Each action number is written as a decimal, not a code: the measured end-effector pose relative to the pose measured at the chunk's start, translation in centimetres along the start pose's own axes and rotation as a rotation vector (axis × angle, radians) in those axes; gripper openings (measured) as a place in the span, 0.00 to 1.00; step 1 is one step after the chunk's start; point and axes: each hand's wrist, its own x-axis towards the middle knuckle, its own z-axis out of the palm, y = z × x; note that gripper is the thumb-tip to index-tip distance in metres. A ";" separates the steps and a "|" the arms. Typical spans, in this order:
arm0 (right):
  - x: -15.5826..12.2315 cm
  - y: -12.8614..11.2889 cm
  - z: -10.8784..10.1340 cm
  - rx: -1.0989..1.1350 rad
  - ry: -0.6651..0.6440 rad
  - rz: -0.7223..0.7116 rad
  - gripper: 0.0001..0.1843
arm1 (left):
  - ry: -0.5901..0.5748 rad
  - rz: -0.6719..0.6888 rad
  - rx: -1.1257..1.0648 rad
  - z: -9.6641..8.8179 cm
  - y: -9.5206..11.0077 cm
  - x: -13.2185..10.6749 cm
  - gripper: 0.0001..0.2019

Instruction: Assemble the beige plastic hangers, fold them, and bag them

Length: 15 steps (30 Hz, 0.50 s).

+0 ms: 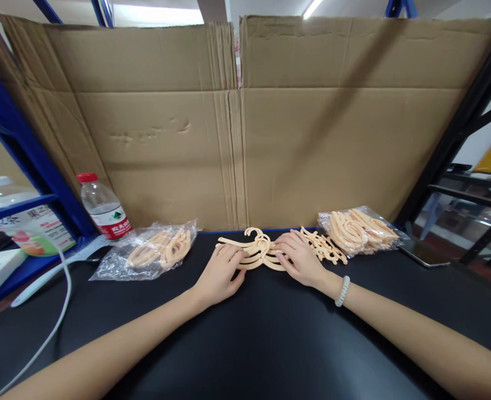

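Note:
A small stack of peach plastic hangers lies on the black tabletop near the cardboard wall. My left hand rests on the stack's left side, fingers stretched flat over it. My right hand lies on the right side, fingers flat too; a pale coiled band circles that wrist. More loose hangers lie just right of my right hand.
A clear bag of hangers sits at the right, another bag at the left. A red-capped water bottle stands by the blue rack post. A white cable crosses the left side. A tall cardboard sheet walls off the back. A dark tablet lies far right.

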 end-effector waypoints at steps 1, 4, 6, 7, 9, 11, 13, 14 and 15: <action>0.0 0.0 0.0 0.001 0.006 -0.001 0.15 | 0.003 0.002 -0.006 0.0 0.0 0.0 0.11; 0.0 0.2 0.1 0.009 0.068 -0.038 0.12 | 0.016 0.011 -0.027 0.0 0.0 -0.1 0.10; 0.0 0.3 0.2 0.009 0.142 -0.083 0.10 | 0.029 0.016 -0.039 0.1 -0.1 -0.1 0.10; 0.0 0.3 0.2 0.002 0.183 -0.105 0.09 | 0.035 0.020 -0.044 0.2 -0.2 -0.1 0.10; 0.0 0.3 0.3 -0.021 0.237 -0.136 0.08 | 0.049 0.028 -0.054 0.4 -0.5 -0.1 0.10; 0.0 0.2 0.3 -0.038 0.249 -0.166 0.08 | 0.070 0.037 -0.062 0.6 -0.5 0.1 0.10; 0.0 0.1 0.3 -0.042 0.235 -0.196 0.08 | 0.105 0.044 -0.063 0.2 0.0 0.2 0.10; 0.0 0.1 0.3 -0.043 0.231 -0.204 0.08 | 0.143 0.048 -0.066 -0.4 0.6 0.2 0.10; 0.0 0.1 0.3 -0.045 0.230 -0.207 0.09 | 0.192 0.053 -0.079 -1.1 1.3 0.1 0.10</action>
